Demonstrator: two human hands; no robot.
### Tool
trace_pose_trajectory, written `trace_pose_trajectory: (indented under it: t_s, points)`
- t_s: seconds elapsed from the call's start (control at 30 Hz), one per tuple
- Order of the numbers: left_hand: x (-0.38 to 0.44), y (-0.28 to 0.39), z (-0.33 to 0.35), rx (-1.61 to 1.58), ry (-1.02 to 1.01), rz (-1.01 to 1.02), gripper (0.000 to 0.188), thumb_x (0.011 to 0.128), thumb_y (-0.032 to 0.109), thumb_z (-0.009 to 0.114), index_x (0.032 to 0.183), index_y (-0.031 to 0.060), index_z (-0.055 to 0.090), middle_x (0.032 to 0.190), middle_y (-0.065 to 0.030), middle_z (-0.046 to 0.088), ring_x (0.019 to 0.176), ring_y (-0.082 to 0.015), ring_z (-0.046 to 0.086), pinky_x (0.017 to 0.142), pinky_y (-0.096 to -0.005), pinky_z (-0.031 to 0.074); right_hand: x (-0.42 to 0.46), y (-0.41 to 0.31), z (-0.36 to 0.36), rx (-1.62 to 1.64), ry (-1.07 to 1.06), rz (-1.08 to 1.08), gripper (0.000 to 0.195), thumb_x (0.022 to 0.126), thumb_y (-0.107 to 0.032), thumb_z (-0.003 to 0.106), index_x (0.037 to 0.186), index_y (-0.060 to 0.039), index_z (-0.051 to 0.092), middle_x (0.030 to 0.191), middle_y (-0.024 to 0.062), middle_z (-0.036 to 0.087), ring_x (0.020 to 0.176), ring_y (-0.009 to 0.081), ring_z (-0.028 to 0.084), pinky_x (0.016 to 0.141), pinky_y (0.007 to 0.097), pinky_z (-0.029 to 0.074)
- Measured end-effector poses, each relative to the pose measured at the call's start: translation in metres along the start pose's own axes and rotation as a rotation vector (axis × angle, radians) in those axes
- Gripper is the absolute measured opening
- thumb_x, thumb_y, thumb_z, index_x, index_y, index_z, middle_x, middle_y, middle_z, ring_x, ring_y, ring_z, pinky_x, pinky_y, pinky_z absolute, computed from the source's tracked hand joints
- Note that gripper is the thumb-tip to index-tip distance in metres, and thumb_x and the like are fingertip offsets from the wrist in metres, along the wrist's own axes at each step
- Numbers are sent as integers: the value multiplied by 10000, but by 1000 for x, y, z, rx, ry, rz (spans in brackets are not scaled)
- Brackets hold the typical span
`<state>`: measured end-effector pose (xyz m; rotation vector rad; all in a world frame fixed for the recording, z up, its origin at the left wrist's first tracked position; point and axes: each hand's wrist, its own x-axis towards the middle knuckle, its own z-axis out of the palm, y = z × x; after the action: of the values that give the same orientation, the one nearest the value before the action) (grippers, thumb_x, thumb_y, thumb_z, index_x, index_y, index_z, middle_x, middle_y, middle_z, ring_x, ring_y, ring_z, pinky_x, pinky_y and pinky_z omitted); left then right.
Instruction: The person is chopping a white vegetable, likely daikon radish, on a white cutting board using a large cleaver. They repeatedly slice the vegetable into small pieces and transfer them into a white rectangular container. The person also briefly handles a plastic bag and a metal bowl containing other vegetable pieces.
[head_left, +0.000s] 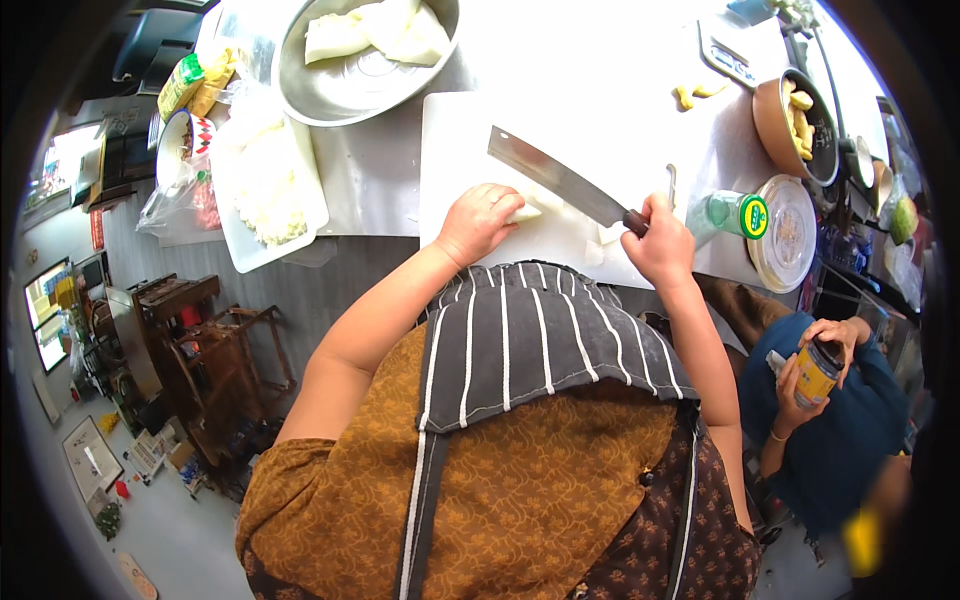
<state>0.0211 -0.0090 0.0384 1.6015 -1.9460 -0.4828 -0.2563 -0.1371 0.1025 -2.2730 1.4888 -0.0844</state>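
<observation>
My right hand grips the dark handle of a cleaver, whose broad blade points up and left above a white cutting board. My left hand rests curled on a pale piece of vegetable on the board, left of the blade. Thin pale slices lie near the blade and by the board's front edge. Beyond the board, a steel bowl holds large pale peeled chunks. At the left, a white tray bears finely chopped pale vegetable.
A green-lidded glass jar and a lidded round plastic container stand at the right. Behind them are a brown pot with yellowish pieces and a scale. Bagged meat lies far left. Another person holds a jar at lower right.
</observation>
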Motion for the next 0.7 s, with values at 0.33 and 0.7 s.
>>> trace_pose_trajectory:
  t_s: [0.33, 0.7]
  points:
    - [-11, 2, -13, -55, 182, -92, 251, 748, 155, 815, 944, 110, 666, 961, -44, 678, 889, -280, 638, 769, -380, 523, -62, -35, -3, 877, 3, 113, 213, 926, -97, 668, 1111, 8, 671, 794, 84, 660, 677, 97, 562, 627, 279, 476]
    - [3, 20, 2, -8, 319, -51, 226, 740, 147, 773, 950, 176, 697, 968, 2, 667, 852, -224, 639, 680, -338, 536, -98, -69, -8, -62, 80, -228, 155, 875, -206, 678, 1018, -151, 660, 702, 60, 626, 588, 273, 633, 531, 395, 504]
